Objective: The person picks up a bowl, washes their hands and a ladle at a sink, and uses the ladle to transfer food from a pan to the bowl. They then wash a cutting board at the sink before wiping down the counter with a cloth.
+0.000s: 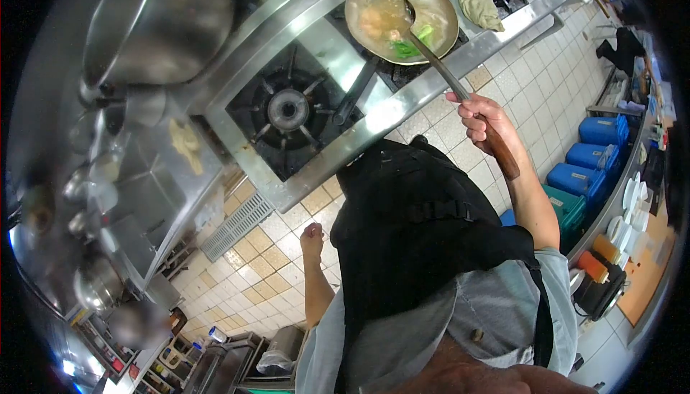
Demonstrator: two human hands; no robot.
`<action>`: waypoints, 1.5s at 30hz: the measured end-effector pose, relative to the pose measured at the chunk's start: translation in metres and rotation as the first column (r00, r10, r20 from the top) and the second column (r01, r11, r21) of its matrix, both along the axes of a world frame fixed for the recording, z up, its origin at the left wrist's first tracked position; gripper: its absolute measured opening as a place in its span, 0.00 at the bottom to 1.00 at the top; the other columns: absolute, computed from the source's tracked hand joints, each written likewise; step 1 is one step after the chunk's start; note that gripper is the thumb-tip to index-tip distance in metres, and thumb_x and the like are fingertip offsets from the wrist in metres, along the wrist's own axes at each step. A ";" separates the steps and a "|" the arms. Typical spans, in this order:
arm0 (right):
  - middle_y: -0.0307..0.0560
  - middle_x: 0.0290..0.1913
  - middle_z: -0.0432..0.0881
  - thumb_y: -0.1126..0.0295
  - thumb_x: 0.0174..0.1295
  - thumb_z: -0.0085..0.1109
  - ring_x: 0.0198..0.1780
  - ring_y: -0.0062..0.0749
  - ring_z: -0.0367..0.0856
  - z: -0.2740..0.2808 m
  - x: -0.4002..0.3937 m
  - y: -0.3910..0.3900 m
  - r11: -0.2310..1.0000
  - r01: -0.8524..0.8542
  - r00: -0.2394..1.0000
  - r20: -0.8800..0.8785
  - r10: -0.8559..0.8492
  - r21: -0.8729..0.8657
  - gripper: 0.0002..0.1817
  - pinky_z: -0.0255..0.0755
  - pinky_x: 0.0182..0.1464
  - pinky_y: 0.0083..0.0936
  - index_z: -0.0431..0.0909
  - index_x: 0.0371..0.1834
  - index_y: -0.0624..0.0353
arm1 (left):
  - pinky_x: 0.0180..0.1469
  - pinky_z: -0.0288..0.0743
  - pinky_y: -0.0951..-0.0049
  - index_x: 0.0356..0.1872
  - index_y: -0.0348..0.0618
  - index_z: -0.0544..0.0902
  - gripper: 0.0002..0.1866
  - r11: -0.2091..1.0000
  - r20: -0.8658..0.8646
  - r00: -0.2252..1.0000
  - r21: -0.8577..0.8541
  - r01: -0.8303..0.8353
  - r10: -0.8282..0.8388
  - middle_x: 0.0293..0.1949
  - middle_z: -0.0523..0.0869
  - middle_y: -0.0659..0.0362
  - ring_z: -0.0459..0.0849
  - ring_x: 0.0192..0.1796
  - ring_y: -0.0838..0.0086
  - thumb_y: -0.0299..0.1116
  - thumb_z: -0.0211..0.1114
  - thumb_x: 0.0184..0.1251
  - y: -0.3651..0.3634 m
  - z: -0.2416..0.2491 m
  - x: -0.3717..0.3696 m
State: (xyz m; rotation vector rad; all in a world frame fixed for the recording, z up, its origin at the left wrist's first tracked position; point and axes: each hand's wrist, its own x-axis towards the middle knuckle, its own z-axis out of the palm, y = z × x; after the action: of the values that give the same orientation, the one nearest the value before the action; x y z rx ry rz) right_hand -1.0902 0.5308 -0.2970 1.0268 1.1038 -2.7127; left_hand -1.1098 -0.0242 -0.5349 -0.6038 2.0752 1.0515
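Note:
In the head view my right hand (483,119) is wrapped round the wooden handle of a long metal ladle (438,63). The ladle's bowl dips into a wok (359,24) at the top of the view. Inside the wok are a brothy liquid, pale pieces of food (377,19) and green leaves (407,50). The wok sits over a burner, and its dark handle (356,94) points down and left. My left hand (313,239) hangs low beside my black apron (410,229), away from the stove. Its fingers are curled in, and nothing shows in them.
A second gas burner (289,109) is left of the wok, with a large metal pot (165,28) beyond. A folded cloth (481,10) lies right of the wok. A metal sink (154,186) is at left. Blue bins (578,178) stand under the right counter.

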 end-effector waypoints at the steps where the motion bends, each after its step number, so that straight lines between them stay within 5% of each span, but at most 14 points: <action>1: 0.34 0.29 0.68 0.73 0.68 0.54 0.18 0.11 0.60 0.000 0.002 0.000 0.998 0.026 1.000 -0.007 -0.026 -0.053 0.23 0.55 0.16 0.11 0.66 0.63 0.75 | 0.30 0.74 0.78 0.56 0.37 0.81 0.21 1.000 -0.001 1.000 0.001 0.002 -0.002 0.37 0.87 0.58 0.84 0.35 0.76 0.41 0.69 0.69 0.001 0.000 -0.001; 12: 0.33 0.28 0.67 0.73 0.67 0.54 0.17 0.12 0.61 0.002 0.019 -0.001 0.999 0.046 0.999 -0.001 -0.046 0.012 0.24 0.57 0.15 0.12 0.66 0.64 0.74 | 0.26 0.70 0.78 0.54 0.34 0.82 0.21 0.996 -0.038 0.997 -0.055 0.070 -0.072 0.31 0.85 0.58 0.80 0.28 0.79 0.40 0.69 0.69 0.013 0.013 -0.010; 18: 0.33 0.25 0.70 0.70 0.66 0.56 0.16 0.13 0.66 0.002 0.033 0.002 0.874 -0.140 0.982 0.179 0.062 0.465 0.23 0.62 0.17 0.15 0.70 0.62 0.69 | 0.33 0.74 0.76 0.55 0.33 0.81 0.22 0.991 -0.069 0.994 0.091 0.096 -0.090 0.33 0.85 0.59 0.80 0.31 0.77 0.40 0.69 0.69 -0.010 -0.032 -0.015; 20: 0.32 0.25 0.71 0.71 0.65 0.57 0.16 0.14 0.67 0.007 0.037 0.000 0.790 -0.175 0.970 0.240 0.036 0.588 0.22 0.63 0.20 0.16 0.71 0.62 0.66 | 0.35 0.75 0.76 0.55 0.33 0.81 0.22 0.992 -0.041 0.994 0.062 0.107 -0.104 0.34 0.85 0.59 0.80 0.32 0.77 0.40 0.69 0.69 0.007 -0.012 -0.024; 38: 0.31 0.25 0.70 0.73 0.65 0.56 0.18 0.13 0.67 0.030 0.061 -0.007 0.750 -0.167 0.950 0.307 -0.051 0.640 0.19 0.60 0.21 0.15 0.74 0.59 0.64 | 0.37 0.77 0.76 0.53 0.31 0.81 0.21 0.987 -0.072 0.985 0.027 0.159 -0.156 0.35 0.86 0.58 0.82 0.34 0.77 0.38 0.68 0.69 0.022 -0.009 -0.044; 45: 0.31 0.24 0.70 0.72 0.67 0.57 0.17 0.13 0.67 -0.008 0.053 0.002 0.753 -0.168 0.953 0.299 -0.041 0.637 0.16 0.59 0.19 0.15 0.74 0.56 0.63 | 0.38 0.77 0.75 0.53 0.32 0.82 0.19 0.967 -0.124 0.962 0.043 0.250 -0.243 0.35 0.86 0.58 0.82 0.34 0.75 0.38 0.68 0.70 0.017 0.000 -0.033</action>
State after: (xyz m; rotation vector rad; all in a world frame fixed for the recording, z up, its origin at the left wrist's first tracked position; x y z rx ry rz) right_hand -1.0368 0.5327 -0.3052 1.3656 2.0396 -2.0093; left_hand -1.1433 -0.0069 -0.5348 -0.2498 2.1473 1.0187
